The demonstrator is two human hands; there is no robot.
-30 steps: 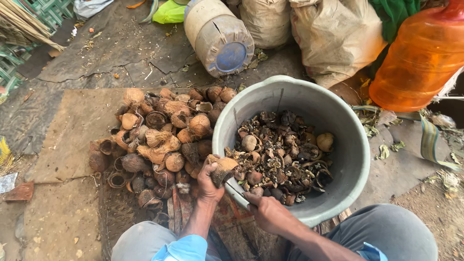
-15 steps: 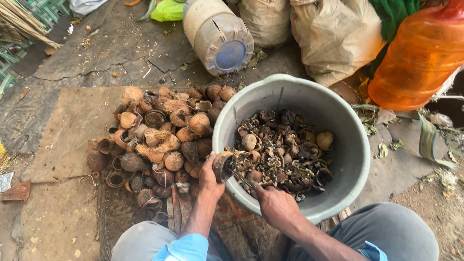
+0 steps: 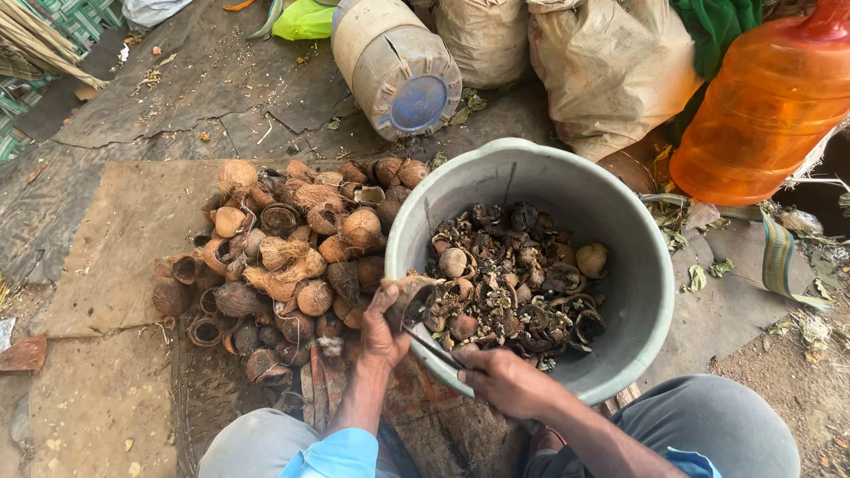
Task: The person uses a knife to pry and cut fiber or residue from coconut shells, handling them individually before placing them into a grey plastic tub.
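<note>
A large grey bucket (image 3: 637, 292) sits on the ground between the person's knees, partly filled with dark shell scraps and pale kernel pieces (image 3: 513, 279), with a heap of brown husked shells (image 3: 283, 257) just beside it on the left and an orange water jug (image 3: 766, 106), sacks (image 3: 602, 62) and a tipped-over grey container (image 3: 398, 62) behind. At the bucket's near rim the left hand (image 3: 382, 332) is clamped around a half shell (image 3: 414, 296), held over the rim with its hollow facing the bucket. The right hand (image 3: 505, 382) is closed on the handle of a thin dark blade (image 3: 434, 347) whose tip reaches into that shell.
</note>
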